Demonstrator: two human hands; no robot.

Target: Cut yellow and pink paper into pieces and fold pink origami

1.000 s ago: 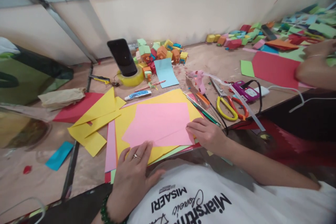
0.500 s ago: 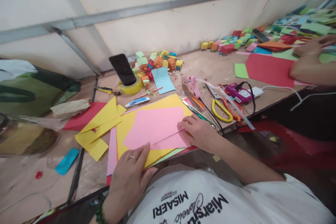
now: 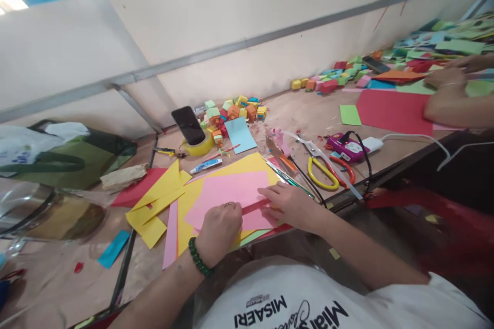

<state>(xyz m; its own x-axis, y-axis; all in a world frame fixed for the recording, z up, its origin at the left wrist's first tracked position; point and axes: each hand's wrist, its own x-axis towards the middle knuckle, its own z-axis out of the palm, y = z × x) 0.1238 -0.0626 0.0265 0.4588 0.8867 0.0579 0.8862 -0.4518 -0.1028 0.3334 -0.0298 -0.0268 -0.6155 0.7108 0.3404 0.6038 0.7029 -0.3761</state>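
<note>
A pink paper sheet [image 3: 231, 187] lies on a larger yellow sheet [image 3: 252, 161] at the table's front edge, with more coloured sheets beneath. Along its near part a darker, raised pink fold shows between my hands. My left hand [image 3: 222, 223], with a ring and a green bead bracelet, is curled closed on the paper at the fold's left end; its fingertips are hidden. At the right end, my right hand [image 3: 293, 206] has the fold between thumb and fingers. Just beyond it lies a slim green-handled cutter [image 3: 291, 180].
Scissors [image 3: 322, 172], a pink glue gun [image 3: 280, 141] and a purple power adapter [image 3: 347, 146] lie to the right. A phone [image 3: 188, 124] leans on yellow tape [image 3: 200, 145]. Small paper cubes [image 3: 233, 112] are piled behind. Another person's hand [image 3: 445, 79] is far right.
My left hand has gone from lying flat on the pink sheet to curling closed at the fold, further right. The near part of the sheet is now raised. The view has tilted up.
</note>
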